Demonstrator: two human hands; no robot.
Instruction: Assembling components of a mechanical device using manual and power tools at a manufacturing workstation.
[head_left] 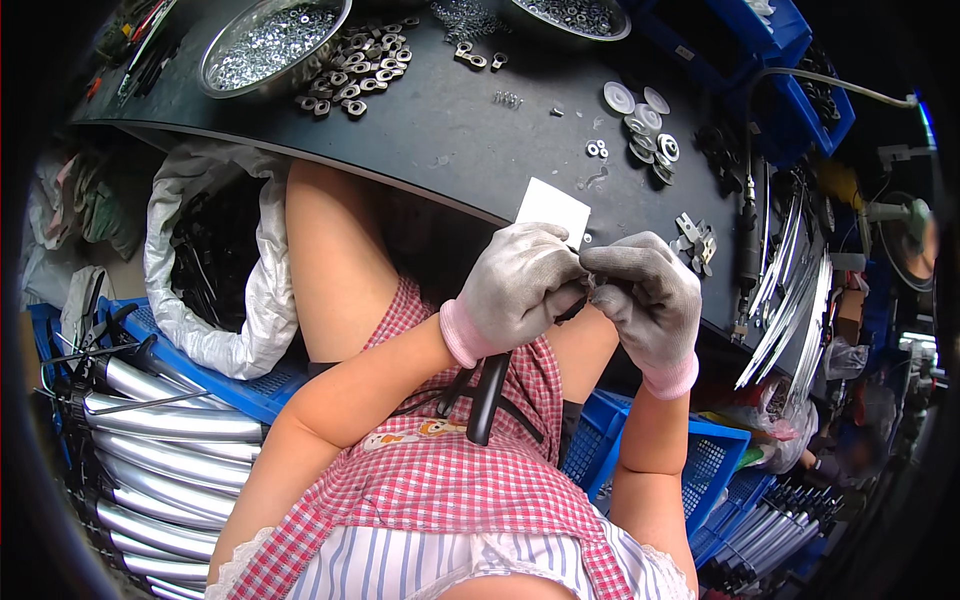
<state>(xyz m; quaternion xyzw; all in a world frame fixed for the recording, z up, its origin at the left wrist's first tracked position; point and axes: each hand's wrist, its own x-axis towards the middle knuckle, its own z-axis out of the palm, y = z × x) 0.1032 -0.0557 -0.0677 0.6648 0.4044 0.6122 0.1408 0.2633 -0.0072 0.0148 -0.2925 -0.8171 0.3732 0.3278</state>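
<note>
Both hands wear grey gloves with pink cuffs and meet just off the table's near edge. My left hand [515,285] is closed around a black lever-like part [487,405]; its smooth bar hangs down over my lap. The upper end of that part is mostly hidden by the fingers. Against it, my right hand [648,295] pinches with thumb and forefinger; whatever lies between those fingertips is too small to make out. A white square card [555,207] lies at the table edge just beyond my hands.
On the dark table [450,140] stand metal bowls of small hardware [270,50], beside a pile of metal ring-ended fittings [360,68]. Pale discs [645,120] and metal brackets [695,243] lie to the right. A white sack [270,300] and silver tubes [175,450] are at left.
</note>
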